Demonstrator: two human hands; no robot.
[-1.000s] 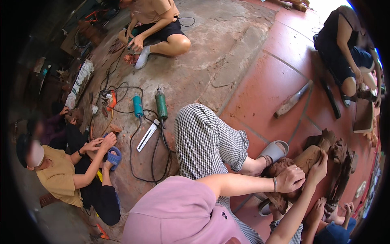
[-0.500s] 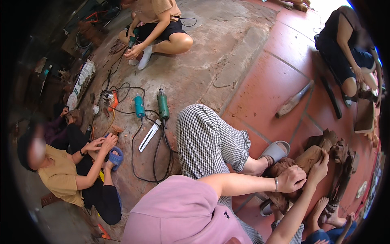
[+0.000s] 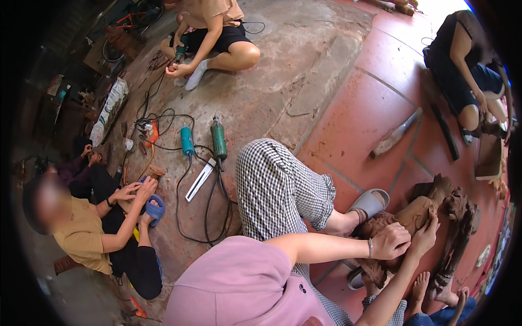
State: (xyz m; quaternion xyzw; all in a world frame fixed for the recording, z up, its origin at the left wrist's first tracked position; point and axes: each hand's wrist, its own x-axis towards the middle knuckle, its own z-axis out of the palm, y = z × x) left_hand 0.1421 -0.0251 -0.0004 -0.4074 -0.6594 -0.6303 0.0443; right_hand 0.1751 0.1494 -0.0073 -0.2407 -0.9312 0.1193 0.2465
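A brown wood carving (image 3: 414, 213) with a rounded, worked surface lies by my feet at the lower right. My left hand (image 3: 389, 242), with a bracelet at the wrist, is closed low over it, knuckles up. Whatever its curled fingers hold is hidden. Just to the right, my right hand (image 3: 426, 234) grips the carving's side, with a finger stretched along its upper edge. Both hands are close together. Part of the carving is hidden beneath them.
Another rough carved wood piece (image 3: 460, 217) lies right of my hands. Two power tools, one teal (image 3: 187, 142) and one green (image 3: 218, 140), lie with tangled cords beside a white-edged blade-like strip (image 3: 200, 179). A wood length (image 3: 397, 133) rests on the tiles. Several people sit around, working.
My right hand has slid slightly down along the carving toward me. My left hand has barely shifted. The bare feet at the lower right have moved a little.
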